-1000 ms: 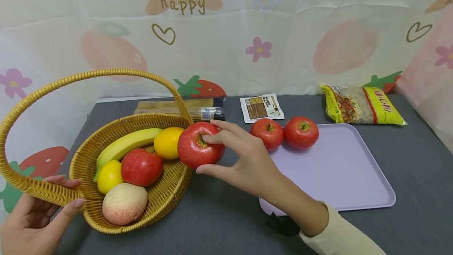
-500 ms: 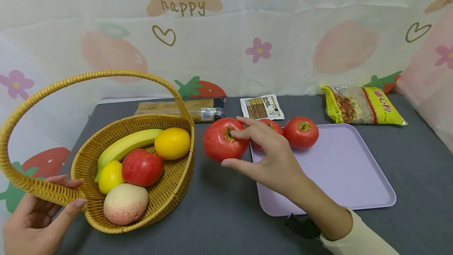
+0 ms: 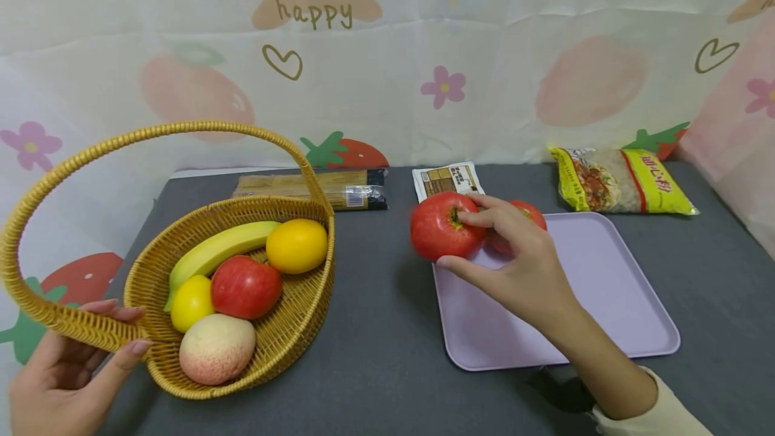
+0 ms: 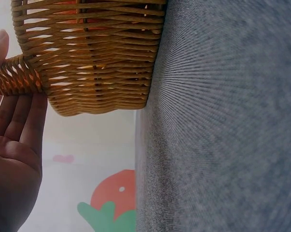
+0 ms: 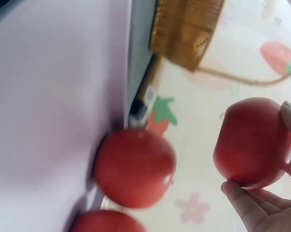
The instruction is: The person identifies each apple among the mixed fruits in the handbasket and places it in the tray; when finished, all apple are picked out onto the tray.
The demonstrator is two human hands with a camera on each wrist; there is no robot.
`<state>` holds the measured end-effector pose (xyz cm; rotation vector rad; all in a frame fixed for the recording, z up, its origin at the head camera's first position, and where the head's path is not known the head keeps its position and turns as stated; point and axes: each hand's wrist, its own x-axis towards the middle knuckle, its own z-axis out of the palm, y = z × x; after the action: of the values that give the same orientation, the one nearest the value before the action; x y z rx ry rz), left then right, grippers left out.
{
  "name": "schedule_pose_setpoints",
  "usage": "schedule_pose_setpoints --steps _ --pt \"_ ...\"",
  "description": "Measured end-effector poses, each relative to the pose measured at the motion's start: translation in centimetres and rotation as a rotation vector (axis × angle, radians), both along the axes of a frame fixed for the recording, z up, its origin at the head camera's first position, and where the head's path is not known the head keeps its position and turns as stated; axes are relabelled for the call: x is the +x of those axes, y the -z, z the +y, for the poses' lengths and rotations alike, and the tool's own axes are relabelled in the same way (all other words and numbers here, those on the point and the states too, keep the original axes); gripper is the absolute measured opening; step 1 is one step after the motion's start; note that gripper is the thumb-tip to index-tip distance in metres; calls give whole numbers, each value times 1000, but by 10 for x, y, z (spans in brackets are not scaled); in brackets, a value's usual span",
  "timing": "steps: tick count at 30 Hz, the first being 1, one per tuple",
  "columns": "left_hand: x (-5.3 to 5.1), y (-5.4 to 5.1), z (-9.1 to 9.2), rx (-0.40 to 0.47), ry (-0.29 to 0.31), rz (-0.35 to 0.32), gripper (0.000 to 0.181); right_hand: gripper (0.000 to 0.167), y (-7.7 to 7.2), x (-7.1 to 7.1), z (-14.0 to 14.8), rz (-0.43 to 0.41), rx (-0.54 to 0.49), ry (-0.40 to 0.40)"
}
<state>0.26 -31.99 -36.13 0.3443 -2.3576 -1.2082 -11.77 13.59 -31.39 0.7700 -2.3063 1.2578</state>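
My right hand (image 3: 533,268) grips a red apple (image 3: 445,227) between thumb and fingers, above the back-left corner of the lilac tray (image 3: 569,335). In the right wrist view the held apple is clear of two other red apples, a nearer one (image 5: 135,166) and a partly cut-off one (image 5: 109,222), at the tray's edge. The head view shows them mostly hidden behind the hand. My left hand (image 3: 66,382) holds the handle's lower end on a wicker basket (image 3: 311,325). In it lie a banana (image 3: 220,247), an orange-yellow fruit (image 3: 297,245), a lemon (image 3: 192,303), an apple (image 3: 246,286) and a peach (image 3: 216,348).
Behind the basket lies a long packet of noodles (image 3: 309,188). A small white pouch (image 3: 451,179) sits at the back middle. At the back right is a yellow food bag (image 3: 623,180). A printed cloth (image 3: 387,73) hangs behind the grey table (image 3: 375,355).
My right hand has carried the apple rightward from beside the basket's right rim to over the tray's back-left corner. The left hand still holds the handle in about the same place.
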Motion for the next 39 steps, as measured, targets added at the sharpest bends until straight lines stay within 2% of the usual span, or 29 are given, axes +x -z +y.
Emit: schedule_pose_setpoints --steps 4,13,21,30,35,39 --pt "1 -1 1 -10 2 2 57 55 1 -2 16 14 -1 50" --pt "3 -1 1 8 -17 -3 57 57 -2 -4 44 -25 -25 176" --pt "2 0 1 -2 -18 -11 56 57 -7 -12 72 14 -110 281" --pt "2 -1 1 -15 1 0 56 55 -3 -20 98 -99 -123 430" --pt "2 -3 3 -10 1 8 57 51 0 -25 113 -152 -62 529" --pt "1 -4 4 -2 7 21 58 51 3 -28 124 -223 12 570"
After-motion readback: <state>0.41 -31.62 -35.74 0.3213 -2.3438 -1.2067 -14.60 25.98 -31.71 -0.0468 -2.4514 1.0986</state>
